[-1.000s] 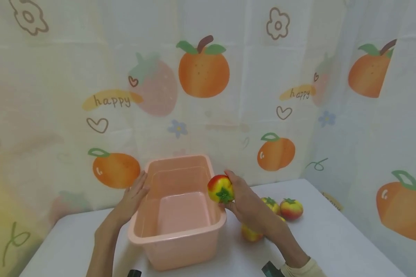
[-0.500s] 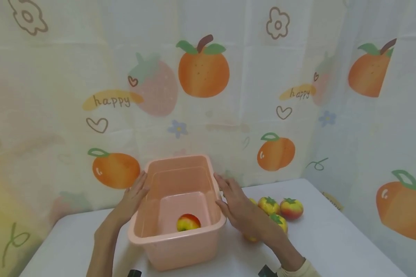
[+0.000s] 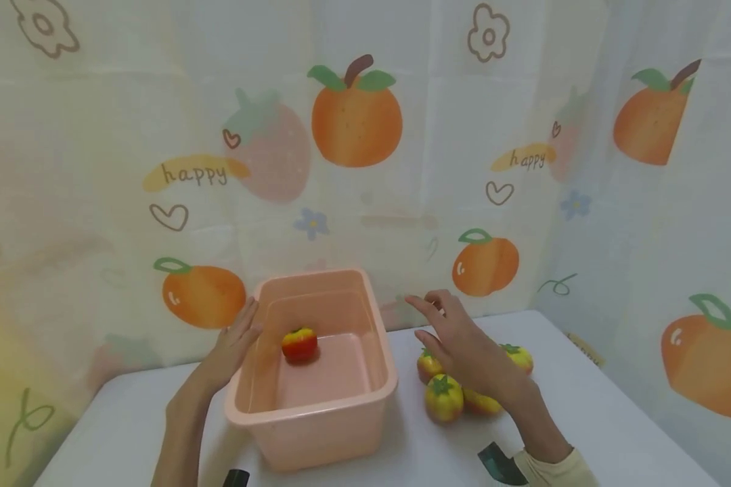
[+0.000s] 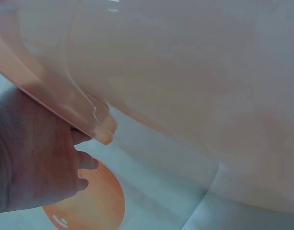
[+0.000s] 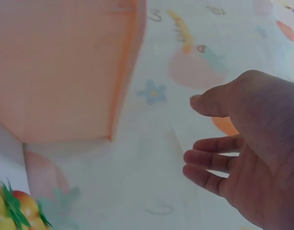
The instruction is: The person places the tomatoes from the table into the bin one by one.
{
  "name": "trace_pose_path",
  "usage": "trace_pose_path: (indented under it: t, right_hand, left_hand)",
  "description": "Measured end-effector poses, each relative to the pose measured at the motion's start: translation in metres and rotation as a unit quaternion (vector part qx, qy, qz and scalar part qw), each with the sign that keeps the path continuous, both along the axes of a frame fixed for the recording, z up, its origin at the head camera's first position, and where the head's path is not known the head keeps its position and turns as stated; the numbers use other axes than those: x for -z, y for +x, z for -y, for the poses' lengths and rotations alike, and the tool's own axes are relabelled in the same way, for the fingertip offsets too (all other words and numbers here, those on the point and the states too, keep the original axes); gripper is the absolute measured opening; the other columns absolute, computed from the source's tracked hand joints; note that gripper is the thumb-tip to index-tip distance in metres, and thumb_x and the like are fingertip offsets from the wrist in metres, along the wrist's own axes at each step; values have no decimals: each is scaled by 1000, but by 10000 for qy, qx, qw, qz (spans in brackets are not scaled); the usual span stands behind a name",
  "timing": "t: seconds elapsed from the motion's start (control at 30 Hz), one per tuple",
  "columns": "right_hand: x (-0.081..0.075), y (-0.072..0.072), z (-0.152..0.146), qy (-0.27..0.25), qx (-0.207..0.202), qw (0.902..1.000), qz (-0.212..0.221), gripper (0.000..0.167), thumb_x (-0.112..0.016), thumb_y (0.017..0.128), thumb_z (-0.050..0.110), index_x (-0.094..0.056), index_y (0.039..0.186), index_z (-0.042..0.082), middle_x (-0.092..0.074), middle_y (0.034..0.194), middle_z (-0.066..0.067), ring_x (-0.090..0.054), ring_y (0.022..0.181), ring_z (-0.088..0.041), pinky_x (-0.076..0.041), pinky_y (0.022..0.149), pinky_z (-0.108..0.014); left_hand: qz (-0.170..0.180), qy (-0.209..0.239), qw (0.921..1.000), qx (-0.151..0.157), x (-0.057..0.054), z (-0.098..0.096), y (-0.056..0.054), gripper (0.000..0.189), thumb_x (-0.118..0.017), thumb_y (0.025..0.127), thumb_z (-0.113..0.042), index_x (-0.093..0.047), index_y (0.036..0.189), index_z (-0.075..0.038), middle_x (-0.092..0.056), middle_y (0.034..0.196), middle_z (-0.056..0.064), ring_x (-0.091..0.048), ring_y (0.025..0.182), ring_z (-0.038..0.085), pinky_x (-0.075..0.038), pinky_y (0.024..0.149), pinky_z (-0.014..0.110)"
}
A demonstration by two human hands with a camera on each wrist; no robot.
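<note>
A pink plastic basin [image 3: 317, 411] stands on the table, with one red-and-yellow round fruit [image 3: 300, 345] lying inside toward its far left. My left hand [image 3: 227, 352] rests along the basin's left rim, its fingers extended; the left wrist view shows the palm against the outer side. Over the table to the right of the basin, my right hand [image 3: 463, 345] holds nothing, thumb and fingers spread apart. Below and around it sit several similar fruits with green leafy tops, among them a yellow-green fruit [image 3: 444, 399] in front. The hand and forearm partly hide this group.
The white table [image 3: 591, 412] runs to a curtain [image 3: 365, 223] printed with oranges and strawberries behind the basin. On the right, the curtain [image 3: 646, 257] continues along the table's side edge.
My right hand has let go of the fruit into the basin, where it rolled to the far left. That hand then moved right, over the other fruits. The left hand stayed put.
</note>
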State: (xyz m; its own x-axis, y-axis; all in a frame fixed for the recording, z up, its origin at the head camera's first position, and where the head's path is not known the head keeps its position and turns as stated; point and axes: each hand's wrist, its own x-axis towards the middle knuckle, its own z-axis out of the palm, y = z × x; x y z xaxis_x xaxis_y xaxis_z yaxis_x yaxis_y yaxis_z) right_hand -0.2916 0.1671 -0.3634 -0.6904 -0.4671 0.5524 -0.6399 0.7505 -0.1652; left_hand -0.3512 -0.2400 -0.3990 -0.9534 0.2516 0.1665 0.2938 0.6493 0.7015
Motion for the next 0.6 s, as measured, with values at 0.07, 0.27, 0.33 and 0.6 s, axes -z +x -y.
trace_pose_path:
  t: [0.07, 0.27, 0.33, 0.6]
  right_hand:
    - [-4, 0, -9, 33, 89, 10000, 22, 56, -67, 102, 17, -48, 155, 13, -51, 129, -11, -54, 104, -18, -59, 84, -30]
    - [-12, 0, -32, 120, 358, 9987, 340, 53, -66, 103, 19, -50, 153, 12, -53, 132, -12, -57, 111, -23, -61, 92, -41]
    - [-13, 1, -38, 133, 396, 9980, 469, 54, -66, 103, 20, -49, 153, 12, -53, 135, -13, -58, 114, -25, -61, 96, -45]
    - [-12, 2, -59, 225, 419, 9956, 810, 54, -65, 103, 21, -48, 154, 11, -55, 141, -13, -56, 121, -31, -56, 101, -55]
  left_hand:
    - [-11, 16, 10000, 12, -1, -1, 0, 72, -32, 111, -43, -12, 166, 0, 2, 175, 25, 5, 161, 54, 13, 122, 78]
    - [55, 51, 10000, -31, -3, 0, 0, 74, -32, 111, -45, -11, 167, -1, 3, 176, 25, 6, 161, 53, 14, 122, 77]
    - [2, 95, 10000, -18, -3, 1, 0, 73, -33, 111, -42, -12, 166, 0, 2, 175, 25, 6, 161, 54, 13, 122, 78]
    - [-107, 134, 9998, 53, 0, -1, -2, 70, -33, 112, -39, -13, 166, 2, 0, 175, 26, 4, 160, 55, 13, 121, 79]
